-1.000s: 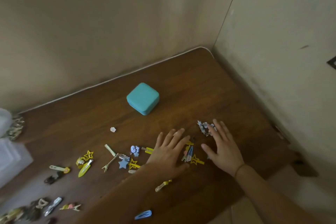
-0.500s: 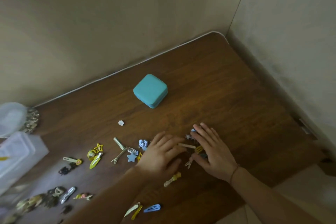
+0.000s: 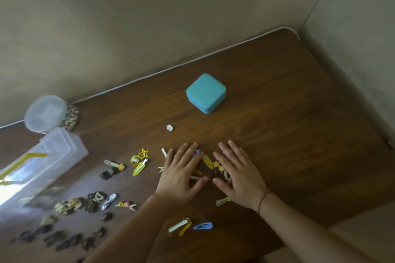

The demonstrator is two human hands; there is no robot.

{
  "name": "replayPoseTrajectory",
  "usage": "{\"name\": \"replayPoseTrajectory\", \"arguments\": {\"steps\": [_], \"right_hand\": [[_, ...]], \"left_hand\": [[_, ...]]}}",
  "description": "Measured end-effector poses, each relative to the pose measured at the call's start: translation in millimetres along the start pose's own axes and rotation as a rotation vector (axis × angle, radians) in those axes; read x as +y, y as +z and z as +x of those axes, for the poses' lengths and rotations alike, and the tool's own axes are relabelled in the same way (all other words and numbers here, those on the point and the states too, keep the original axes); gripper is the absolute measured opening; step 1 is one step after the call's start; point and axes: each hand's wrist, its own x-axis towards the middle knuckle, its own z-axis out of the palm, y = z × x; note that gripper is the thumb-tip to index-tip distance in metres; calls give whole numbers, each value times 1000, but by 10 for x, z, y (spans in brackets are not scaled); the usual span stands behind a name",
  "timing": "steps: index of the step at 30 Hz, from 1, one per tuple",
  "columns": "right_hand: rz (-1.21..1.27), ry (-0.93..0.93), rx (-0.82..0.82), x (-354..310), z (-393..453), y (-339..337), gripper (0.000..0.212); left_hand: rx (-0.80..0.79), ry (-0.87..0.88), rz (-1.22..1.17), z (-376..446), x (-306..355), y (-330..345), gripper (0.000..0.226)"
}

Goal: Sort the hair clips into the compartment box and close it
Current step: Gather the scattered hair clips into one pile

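Note:
A shut teal box point(image 3: 206, 93) stands on the brown wooden table point(image 3: 288, 130), beyond both hands. My left hand point(image 3: 181, 174) and my right hand point(image 3: 238, 174) lie flat, fingers straight, side by side on the table. Between and under them sits a small heap of hair clips point(image 3: 214, 165), yellow stars and a yellow leaf-shaped clip among them. More clips are scattered to the left: a yellow star clip point(image 3: 143, 153), a yellow snap clip point(image 3: 140, 167), dark claw clips point(image 3: 64, 239). A blue snap clip point(image 3: 203, 226) lies near my forearms.
A clear plastic box point(image 3: 40, 168) with yellow latches lies at the left edge. Behind it a round clear lid point(image 3: 46, 113) leans by a pile of metal clips point(image 3: 70, 118). A tiny white flower piece point(image 3: 169, 127) lies alone. Walls close the table at back and right.
Both hands have drawn closer together, raking the clips between them into one small heap. The view has shifted, bringing the clear box and round lid further into sight.

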Motion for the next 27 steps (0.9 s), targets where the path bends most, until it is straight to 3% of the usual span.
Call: {"name": "replayPoseTrajectory", "arguments": {"steps": [11, 18, 23, 27], "right_hand": [[30, -91, -58, -856, 12, 372, 69], [42, -215, -92, -1055, 86, 384, 68], [74, -233, -87, -934, 867, -87, 67], [-75, -270, -174, -862, 1535, -289, 71]], "left_hand": [[137, 18, -132, -635, -366, 78, 62], [275, 20, -145, -829, -571, 61, 52], [337, -233, -150, -713, -705, -75, 56], [262, -487, -75, -542, -789, -149, 68]]}}
